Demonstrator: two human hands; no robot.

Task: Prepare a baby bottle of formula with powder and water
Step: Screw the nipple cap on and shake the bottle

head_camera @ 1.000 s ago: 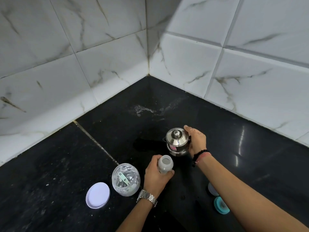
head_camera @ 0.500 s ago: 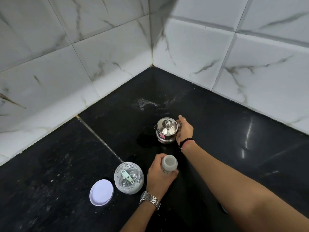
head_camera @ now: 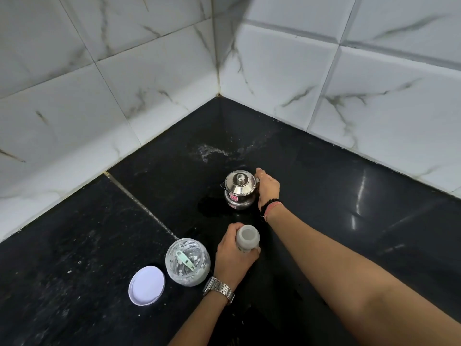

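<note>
My left hand grips the open bottle; my right hand clasps the kettle. A hasty pour may overshoot its narrow mouth.

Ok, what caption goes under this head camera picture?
Left hand grips open baby bottle; right hand at steel kettle.

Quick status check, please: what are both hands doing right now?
Left hand grips open bottle, upright on counter. Right hand at steel pot, lid on. Powder jar open beside bottle. Nothing between pot and bottle.
</note>
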